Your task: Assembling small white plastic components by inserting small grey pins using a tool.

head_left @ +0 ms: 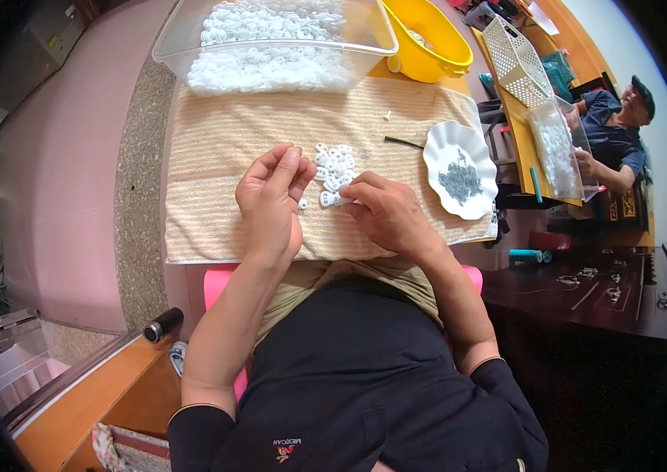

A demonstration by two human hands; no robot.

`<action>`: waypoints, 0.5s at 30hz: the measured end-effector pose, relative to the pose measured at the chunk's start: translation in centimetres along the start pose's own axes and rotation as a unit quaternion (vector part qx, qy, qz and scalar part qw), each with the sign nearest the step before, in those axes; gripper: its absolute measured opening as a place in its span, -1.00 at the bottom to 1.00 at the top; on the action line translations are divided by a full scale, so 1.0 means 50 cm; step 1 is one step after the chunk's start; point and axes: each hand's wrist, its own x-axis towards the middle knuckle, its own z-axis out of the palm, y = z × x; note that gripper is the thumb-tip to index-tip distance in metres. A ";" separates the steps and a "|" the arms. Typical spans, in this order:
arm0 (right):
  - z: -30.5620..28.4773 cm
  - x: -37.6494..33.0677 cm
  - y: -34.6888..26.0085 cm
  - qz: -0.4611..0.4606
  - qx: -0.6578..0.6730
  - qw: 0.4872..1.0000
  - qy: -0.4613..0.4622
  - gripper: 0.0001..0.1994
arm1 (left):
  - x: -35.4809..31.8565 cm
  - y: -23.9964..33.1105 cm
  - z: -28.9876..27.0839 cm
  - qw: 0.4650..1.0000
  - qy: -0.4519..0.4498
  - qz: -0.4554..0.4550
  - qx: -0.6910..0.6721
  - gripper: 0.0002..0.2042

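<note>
On the striped towel, a small pile of white plastic pieces [335,164] lies between my two hands. My left hand [272,197] is left of the pile, thumb pressed to its fingers in a pinch; whatever it may hold is too small to make out. A lone white piece [303,204] rests beside it. My right hand [390,211] is lowered at the pile's near end, its curled fingertips closed at a small white plastic piece with holes [328,199]. Right of the pile, a white scalloped dish [481,141] holds many small grey metal bits [460,181].
A clear plastic bin [274,46] full of white pieces stands at the back, beside a yellow tub [437,64]. A thin black stick [402,141] lies near the dish. On the right, another person [613,134] sits at a table with a clear bin [557,149] and a white basket [516,59].
</note>
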 end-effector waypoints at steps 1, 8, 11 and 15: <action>-0.002 0.002 -0.003 0.005 -0.019 1.000 -0.019 -0.81 | 0.000 0.000 -0.001 1.000 0.003 0.002 0.002 -0.87; 0.001 0.007 -0.013 0.018 -0.100 0.992 -0.075 -0.84 | 0.006 -0.004 -0.012 1.000 -0.009 -0.001 0.012 -0.88; -0.001 0.006 -0.012 0.003 -0.105 0.991 -0.078 -0.85 | 0.005 -0.002 -0.012 1.000 -0.006 0.000 0.014 -0.88; -0.002 0.001 -0.015 -0.029 -0.072 0.996 -0.039 -0.85 | 0.006 -0.005 -0.012 1.000 -0.010 0.000 0.010 -0.88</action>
